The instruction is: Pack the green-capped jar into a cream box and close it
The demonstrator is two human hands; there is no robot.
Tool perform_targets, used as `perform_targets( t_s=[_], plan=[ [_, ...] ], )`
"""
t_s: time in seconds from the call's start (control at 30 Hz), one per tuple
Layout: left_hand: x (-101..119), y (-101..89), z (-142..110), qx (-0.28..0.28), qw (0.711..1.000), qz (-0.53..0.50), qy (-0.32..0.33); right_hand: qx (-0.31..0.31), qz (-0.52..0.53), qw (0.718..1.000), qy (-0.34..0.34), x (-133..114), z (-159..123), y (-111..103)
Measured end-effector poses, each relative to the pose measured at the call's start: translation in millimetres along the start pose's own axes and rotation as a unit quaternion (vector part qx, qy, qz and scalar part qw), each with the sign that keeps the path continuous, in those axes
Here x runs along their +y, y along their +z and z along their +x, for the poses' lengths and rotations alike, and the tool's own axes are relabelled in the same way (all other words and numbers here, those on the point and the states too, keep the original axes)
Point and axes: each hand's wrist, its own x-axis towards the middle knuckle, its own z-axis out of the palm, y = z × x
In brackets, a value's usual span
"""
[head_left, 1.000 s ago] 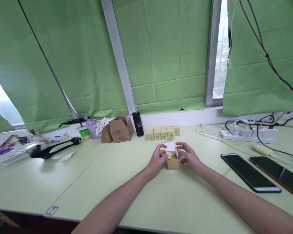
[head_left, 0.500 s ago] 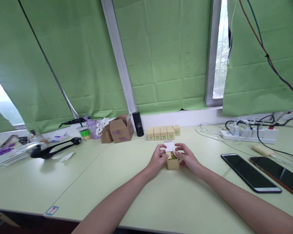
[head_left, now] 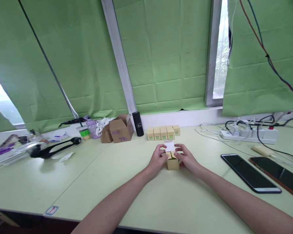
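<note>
A small tan cardboard box (head_left: 173,164) stands on the table between my two hands. Its white-lined lid flap (head_left: 170,146) points up at the back, and the two side flaps lie folded inward over the opening with a narrow gap between them. My left hand (head_left: 158,157) grips the box's left side, thumb on the left flap. On the other side my right hand (head_left: 184,156) grips it too, its thumb pressing the right flap. What lies inside the box is now mostly covered.
Behind the hands stands a row of several similar small boxes (head_left: 160,133) with green labels. A black tumbler (head_left: 138,124) and an open brown carton (head_left: 122,130) are further left. Two phones (head_left: 250,172) lie at right, below a power strip (head_left: 249,135) with tangled cables.
The box's side flaps have been folded down, so the green inside that showed before is covered. My right thumb has moved onto the right flap; the box stays in place.
</note>
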Motion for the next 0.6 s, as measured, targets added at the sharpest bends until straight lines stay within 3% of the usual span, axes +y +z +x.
perform_targets(
  t_s=[0.6],
  plan=[
    [1.5, 0.4, -0.4, 0.021, 0.999, 0.036, 0.020, -0.014, -0.026, 1.000, -0.007, 4.1, 6.2, -0.2]
  ],
)
